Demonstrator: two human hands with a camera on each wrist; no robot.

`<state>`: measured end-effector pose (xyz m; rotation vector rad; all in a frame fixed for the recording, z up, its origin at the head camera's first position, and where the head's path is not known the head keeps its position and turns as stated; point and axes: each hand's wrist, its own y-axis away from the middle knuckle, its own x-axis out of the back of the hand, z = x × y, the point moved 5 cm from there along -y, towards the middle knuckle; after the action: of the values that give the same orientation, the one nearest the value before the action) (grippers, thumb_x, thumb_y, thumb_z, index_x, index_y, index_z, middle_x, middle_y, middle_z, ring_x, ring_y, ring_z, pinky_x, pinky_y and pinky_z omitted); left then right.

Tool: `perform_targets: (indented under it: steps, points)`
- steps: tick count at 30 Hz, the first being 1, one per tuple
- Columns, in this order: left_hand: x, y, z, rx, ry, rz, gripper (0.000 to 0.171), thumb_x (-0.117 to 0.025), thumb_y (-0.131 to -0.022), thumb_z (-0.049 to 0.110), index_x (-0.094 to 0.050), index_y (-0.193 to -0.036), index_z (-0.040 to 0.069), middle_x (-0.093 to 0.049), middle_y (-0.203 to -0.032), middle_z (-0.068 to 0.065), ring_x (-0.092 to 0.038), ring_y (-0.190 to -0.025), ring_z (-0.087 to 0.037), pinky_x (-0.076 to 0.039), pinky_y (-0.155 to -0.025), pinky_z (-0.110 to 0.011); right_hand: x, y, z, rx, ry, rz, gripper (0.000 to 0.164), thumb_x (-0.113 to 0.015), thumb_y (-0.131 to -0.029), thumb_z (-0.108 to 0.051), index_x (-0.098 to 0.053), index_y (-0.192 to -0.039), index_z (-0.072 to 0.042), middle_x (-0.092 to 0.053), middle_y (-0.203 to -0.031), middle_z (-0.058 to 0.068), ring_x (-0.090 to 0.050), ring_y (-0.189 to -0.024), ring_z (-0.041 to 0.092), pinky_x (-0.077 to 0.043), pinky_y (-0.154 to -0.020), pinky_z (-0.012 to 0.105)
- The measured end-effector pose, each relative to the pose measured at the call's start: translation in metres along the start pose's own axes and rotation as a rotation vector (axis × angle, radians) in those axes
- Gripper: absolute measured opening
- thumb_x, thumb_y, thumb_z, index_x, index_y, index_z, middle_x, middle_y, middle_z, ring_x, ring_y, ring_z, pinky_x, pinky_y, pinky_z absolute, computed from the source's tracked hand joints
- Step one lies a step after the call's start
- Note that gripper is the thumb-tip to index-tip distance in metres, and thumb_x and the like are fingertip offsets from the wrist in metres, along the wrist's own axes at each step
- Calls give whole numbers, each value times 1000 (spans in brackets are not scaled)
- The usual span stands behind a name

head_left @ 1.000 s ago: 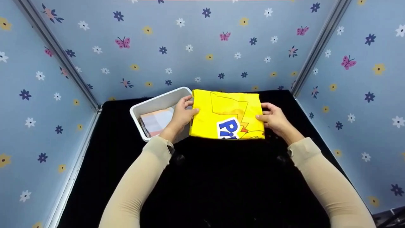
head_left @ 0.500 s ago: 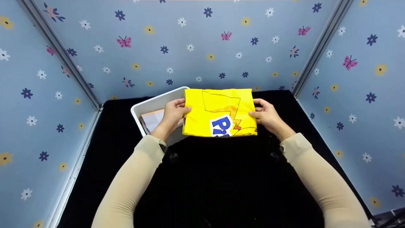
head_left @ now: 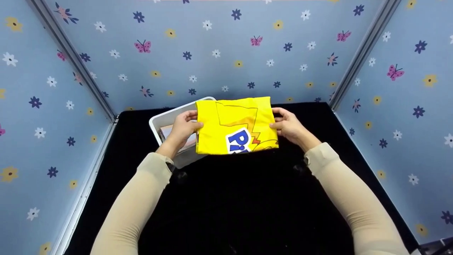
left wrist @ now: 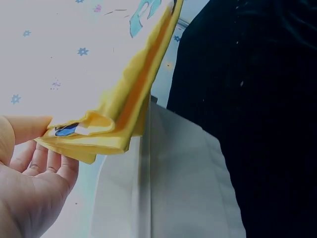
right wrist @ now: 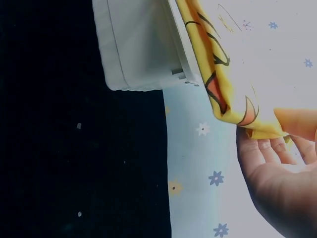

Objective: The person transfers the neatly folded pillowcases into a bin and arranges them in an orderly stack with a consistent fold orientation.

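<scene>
A folded yellow cloth [head_left: 233,120] with a blue-lettered patch and printed line drawing is held up between both hands. My left hand [head_left: 182,129] pinches its left edge, thumb on the front and fingers behind. On the opposite edge, my right hand [head_left: 288,127] grips it the same way. Several folded layers show at the cloth's edge [left wrist: 133,109] in the left wrist view. Behind and left of the cloth stands a white plastic bin [head_left: 166,117], partly covered by it in the head view. Flat folded items [head_left: 168,131] of pale colour lie inside the bin.
A black-covered table [head_left: 233,205] spreads beneath the hands. Pale blue flowered panels [head_left: 233,46] enclose it at the back and both sides, joined by metal corner posts [head_left: 70,53].
Both hands have carried the yellow cloth to the left, so it now overlaps more of the white bin. The grip on each edge has stayed the same.
</scene>
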<state>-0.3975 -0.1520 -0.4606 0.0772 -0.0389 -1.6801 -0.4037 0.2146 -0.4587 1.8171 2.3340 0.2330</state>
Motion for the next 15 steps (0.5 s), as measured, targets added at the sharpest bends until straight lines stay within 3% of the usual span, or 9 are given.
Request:
perform_targets:
  steps: [15]
  points:
    - [40,9,6,12,-32,57,55,-63,-100,-6,-50,-153,-8,-62,-127,-12,-64,-106,-17,-60,-85,-21,-36,-21,-19,-11,30,-99,73,-58,-99,18,-46,-163,-15,-66,-131,21,-73,-109,26,-67,-86,34]
